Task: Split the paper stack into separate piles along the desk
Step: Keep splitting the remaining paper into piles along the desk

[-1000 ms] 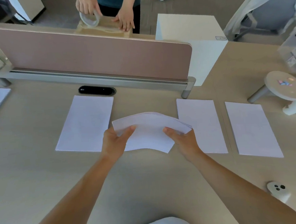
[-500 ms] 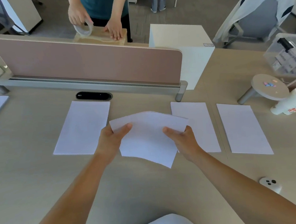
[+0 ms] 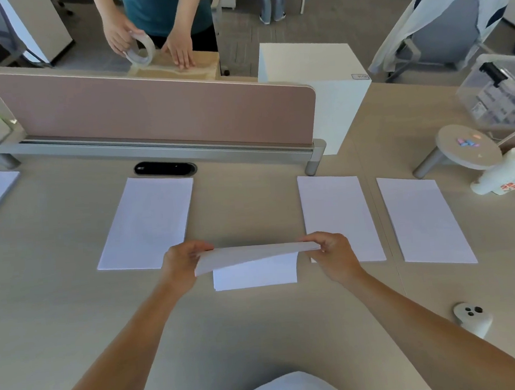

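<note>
Clamping onto the paper stack from both ends, in the head view: left grip curling round its left end, right grip pinching its right end, holding it roughly level just above the table. Showing below the held part, a lower bunch of sheets; not telling whether it is hanging from the stack or resting on the table. Hovering over the gap between the left pile and the middle-right pile, with the far-right pile just beyond, all three lying flat in a row in front of the divider panel.

Judging the step as laying a fourth pile into that gap. Next, probably needing to part the upper portion cleanly, letting the lower sheets settle square with the row, then carrying the remainder to free table. Watching for sheets fanning out or dragging along.
</note>
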